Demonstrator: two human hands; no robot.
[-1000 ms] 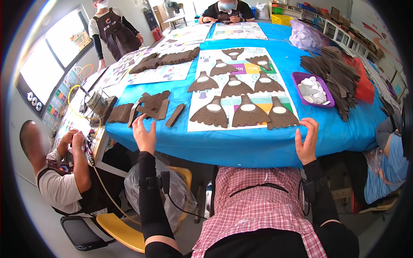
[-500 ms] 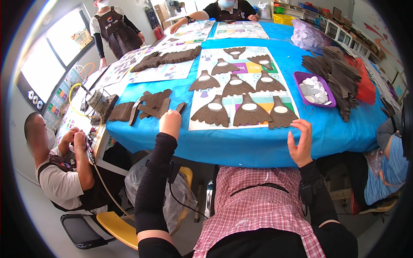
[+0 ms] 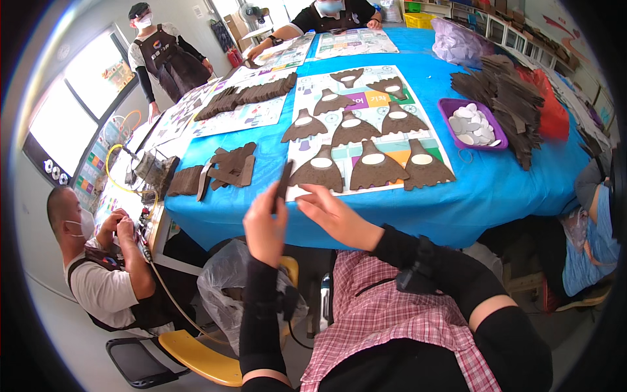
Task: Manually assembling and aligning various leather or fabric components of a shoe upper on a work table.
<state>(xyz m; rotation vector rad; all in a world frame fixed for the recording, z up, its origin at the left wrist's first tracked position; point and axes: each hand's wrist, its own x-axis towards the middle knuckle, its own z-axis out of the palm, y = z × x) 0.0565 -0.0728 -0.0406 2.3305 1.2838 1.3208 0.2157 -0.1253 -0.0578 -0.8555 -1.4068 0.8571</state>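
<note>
big blue-covered table [image 3: 418, 204] in a bright room, co-workers [image 3: 104, 284] around it. left hand [image 3: 263, 222] has its fingers pinched round a dark brown strip [image 3: 284, 178] that pokes up past them. right hand [image 3: 332, 212] is right beside it, fingers loosely spread, looks empty. fan-shaped brown pieces [image 3: 356, 136] cover a printed sheet [image 3: 379, 73] just beyond, brown pile [image 3: 232, 164] off left.

Aproned co-workers [image 3: 171, 57] and stacked brown pieces [image 3: 247, 97] show a workshop
</note>
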